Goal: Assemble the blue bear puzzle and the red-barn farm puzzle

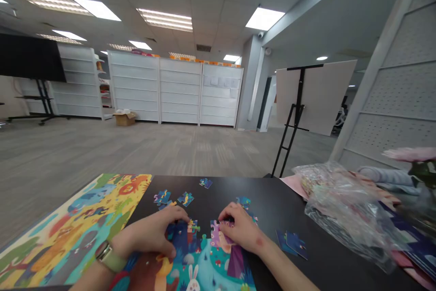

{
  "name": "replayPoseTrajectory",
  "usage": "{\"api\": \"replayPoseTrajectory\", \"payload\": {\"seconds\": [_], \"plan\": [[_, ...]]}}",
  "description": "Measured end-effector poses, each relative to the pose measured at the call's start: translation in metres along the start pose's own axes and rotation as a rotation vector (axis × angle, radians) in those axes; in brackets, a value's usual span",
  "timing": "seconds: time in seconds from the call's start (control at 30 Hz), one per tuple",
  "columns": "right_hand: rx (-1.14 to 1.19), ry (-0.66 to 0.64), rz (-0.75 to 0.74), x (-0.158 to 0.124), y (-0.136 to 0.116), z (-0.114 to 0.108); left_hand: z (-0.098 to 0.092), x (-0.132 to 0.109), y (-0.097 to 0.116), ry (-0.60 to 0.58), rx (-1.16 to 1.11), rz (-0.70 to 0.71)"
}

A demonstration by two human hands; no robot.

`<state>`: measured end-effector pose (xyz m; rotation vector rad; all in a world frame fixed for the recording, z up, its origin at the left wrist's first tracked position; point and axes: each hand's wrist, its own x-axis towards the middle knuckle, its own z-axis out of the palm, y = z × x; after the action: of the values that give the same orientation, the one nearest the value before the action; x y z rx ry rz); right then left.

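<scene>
A partly joined jigsaw puzzle lies on the black table in front of me, showing a white rabbit, a brown animal and a teal path. My left hand rests over its upper left part, thumb and index finger apart around a dark blue section. By that index fingertip is a small piece with yellow and green on it. At the upper edge of the puzzle, my right hand has its thumb and fingers closed on a purple puzzle piece. The hand partly covers this piece.
Loose puzzle pieces lie beyond my hands, and more lie to the right. A bright animal picture sheet covers the table's left side. Crumpled clear plastic bags crowd the right. An easel stands past the table.
</scene>
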<state>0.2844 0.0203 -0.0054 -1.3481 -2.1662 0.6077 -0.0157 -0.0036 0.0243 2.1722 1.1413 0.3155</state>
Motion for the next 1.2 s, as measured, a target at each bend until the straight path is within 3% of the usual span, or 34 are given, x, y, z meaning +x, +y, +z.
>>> {"api": "replayPoseTrajectory", "payload": {"seconds": [0.17,0.33,0.4,0.53,0.6,0.73,0.97,1.2], "plan": [[-0.042,0.006,-0.052,-0.002,0.002,0.0,0.004,0.002,-0.003,0.025,0.014,0.011],[-0.025,0.143,-0.008,0.006,0.017,-0.006,0.004,0.003,-0.007,0.077,0.033,0.017],[-0.012,0.197,0.025,0.01,0.025,-0.011,-0.004,0.003,-0.011,0.184,0.041,-0.001],[-0.032,0.236,0.07,0.016,0.041,-0.02,-0.03,0.001,-0.035,0.614,0.088,-0.124],[-0.051,0.234,0.076,0.018,0.047,-0.022,-0.038,0.001,-0.05,0.734,0.129,-0.193],[-0.153,0.216,0.061,0.019,0.055,-0.021,-0.032,0.003,-0.071,0.691,0.163,-0.201],[-0.328,0.162,0.092,0.016,0.069,-0.024,-0.017,0.012,-0.086,0.514,0.201,-0.172],[-0.295,0.231,0.172,0.019,0.077,-0.038,-0.02,0.016,-0.101,0.576,0.133,-0.162]]}}
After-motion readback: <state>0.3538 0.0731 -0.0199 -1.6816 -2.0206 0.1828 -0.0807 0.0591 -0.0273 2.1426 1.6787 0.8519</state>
